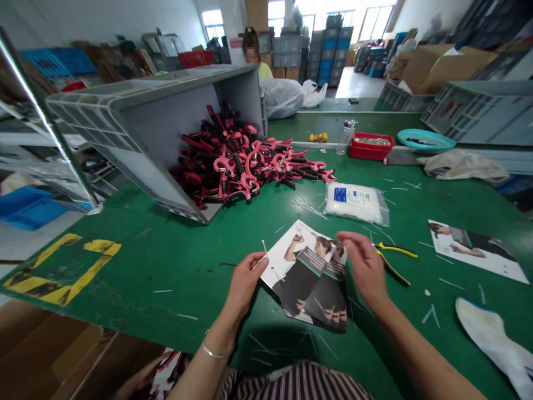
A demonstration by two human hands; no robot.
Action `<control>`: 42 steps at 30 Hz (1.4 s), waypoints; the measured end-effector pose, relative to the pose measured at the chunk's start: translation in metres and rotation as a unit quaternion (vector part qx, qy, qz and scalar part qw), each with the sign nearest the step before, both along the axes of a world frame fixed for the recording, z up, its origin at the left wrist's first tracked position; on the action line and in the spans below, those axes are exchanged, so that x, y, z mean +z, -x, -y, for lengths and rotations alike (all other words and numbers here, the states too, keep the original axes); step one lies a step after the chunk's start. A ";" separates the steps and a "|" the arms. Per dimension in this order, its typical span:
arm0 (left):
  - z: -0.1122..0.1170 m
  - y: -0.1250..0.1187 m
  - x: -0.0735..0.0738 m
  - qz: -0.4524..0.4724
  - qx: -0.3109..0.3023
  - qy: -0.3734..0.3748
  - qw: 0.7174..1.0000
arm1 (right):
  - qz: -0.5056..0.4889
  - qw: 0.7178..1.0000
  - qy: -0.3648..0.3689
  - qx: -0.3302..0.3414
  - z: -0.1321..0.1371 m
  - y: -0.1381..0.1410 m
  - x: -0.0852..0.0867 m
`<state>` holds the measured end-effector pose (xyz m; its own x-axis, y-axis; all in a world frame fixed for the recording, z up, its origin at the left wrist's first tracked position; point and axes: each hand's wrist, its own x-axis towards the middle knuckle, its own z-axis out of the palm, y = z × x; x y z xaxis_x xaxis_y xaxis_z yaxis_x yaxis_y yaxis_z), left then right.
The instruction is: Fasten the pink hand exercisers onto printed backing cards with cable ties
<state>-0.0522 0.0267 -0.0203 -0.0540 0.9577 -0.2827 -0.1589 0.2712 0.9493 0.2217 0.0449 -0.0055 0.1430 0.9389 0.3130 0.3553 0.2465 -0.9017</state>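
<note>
head-worn camera | faces forward, down | close above left hand (245, 283) and right hand (364, 266) | over green workbench (137, 266)

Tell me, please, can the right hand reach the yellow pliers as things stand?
Probably yes: the pliers lie on the green mat right beside the right hand, and nothing seems to stand between them.

A factory packing floor, green workbench (137, 261), tipped plastic crate (137, 133), stacked bins (328, 50), cardboard cartons (449, 69)
</note>
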 end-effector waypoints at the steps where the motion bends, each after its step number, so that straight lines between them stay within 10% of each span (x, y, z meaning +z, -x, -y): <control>1: 0.003 -0.004 0.002 0.007 -0.005 -0.001 1.000 | -0.028 0.998 0.019 -0.053 0.009 -0.014 -0.007; 8: 0.009 -0.025 0.000 -0.185 -0.102 -0.049 0.976 | -0.040 0.977 0.208 -0.039 0.094 0.004 -0.068; 16: 0.025 0.010 -0.013 -0.186 -0.110 -0.021 0.976 | -0.072 0.982 0.176 0.004 0.032 0.048 -0.056; 20: -0.008 0.060 -0.010 -0.224 -0.143 -0.065 0.962 | -0.097 0.979 0.182 0.000 0.026 0.048 -0.058; 22: -0.050 0.079 -0.002 -0.376 -0.063 -0.139 0.914 | -0.101 0.980 0.173 -0.021 0.031 0.046 -0.064; 24: -0.104 0.087 0.010 -0.565 -0.078 -0.242 0.785 | -0.097 0.981 0.163 -0.028 0.036 0.044 -0.070; 26: -0.161 0.084 0.022 -0.604 -0.094 -0.280 0.740 | -0.085 0.983 0.159 -0.027 0.037 0.042 -0.074; 28: -0.212 0.077 0.033 -0.711 -0.120 -0.313 0.618 | -0.071 0.985 0.158 -0.018 0.036 0.040 -0.077; 30: -0.250 0.072 0.042 -0.733 -0.131 -0.321 0.585 | -0.067 0.985 0.157 -0.005 0.035 0.039 -0.078; 34: -0.279 0.069 0.047 -0.738 -0.139 -0.317 0.579 | -0.086 0.983 0.163 0.019 0.035 0.033 -0.078; 39: -0.239 0.073 0.057 -0.739 -0.119 -0.312 0.585 | -0.101 0.981 0.163 0.002 0.020 0.011 -0.066; 42: -0.195 0.064 0.084 -0.669 -0.035 -0.325 0.668 | -0.050 0.993 0.108 0.013 0.001 0.010 -0.032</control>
<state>-0.1162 0.2213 0.0633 0.2091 0.8682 0.4501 0.9406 -0.3044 0.1502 0.2113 0.0442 -0.0379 0.1384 0.9863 0.0893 0.2576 0.0512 -0.9649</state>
